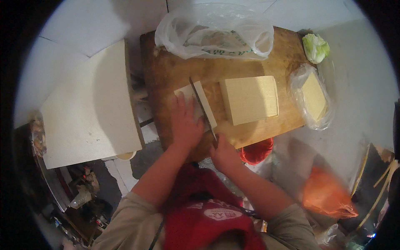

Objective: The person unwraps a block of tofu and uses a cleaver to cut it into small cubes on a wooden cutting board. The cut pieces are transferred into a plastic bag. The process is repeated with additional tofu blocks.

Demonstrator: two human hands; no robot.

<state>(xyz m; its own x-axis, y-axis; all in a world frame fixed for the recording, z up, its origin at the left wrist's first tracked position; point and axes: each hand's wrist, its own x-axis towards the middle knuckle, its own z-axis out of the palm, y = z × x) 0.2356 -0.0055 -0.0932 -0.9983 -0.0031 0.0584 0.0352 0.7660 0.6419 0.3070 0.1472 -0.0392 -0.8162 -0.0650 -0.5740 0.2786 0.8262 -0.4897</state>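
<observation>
On a brown wooden board (175,70), my left hand (186,125) presses flat with spread fingers on a pale, flat slab (184,90), which looks like tofu sheets. My right hand (225,153) grips the handle of a knife (202,107); its long blade lies across the slab, just right of my left fingers. A strip (207,104) of the same pale material is on the blade's right side. Farther right stands a thick, pale yellow block of stacked sheets (250,100). Whether the blade has cut fully through cannot be told.
A clear plastic bag (215,40) lies along the board's far edge. At right are a bagged pale yellow block (314,97) and a leafy cabbage (315,48). A white tabletop (90,112) stands left; a red container (257,151) and an orange bag (326,193) sit lower.
</observation>
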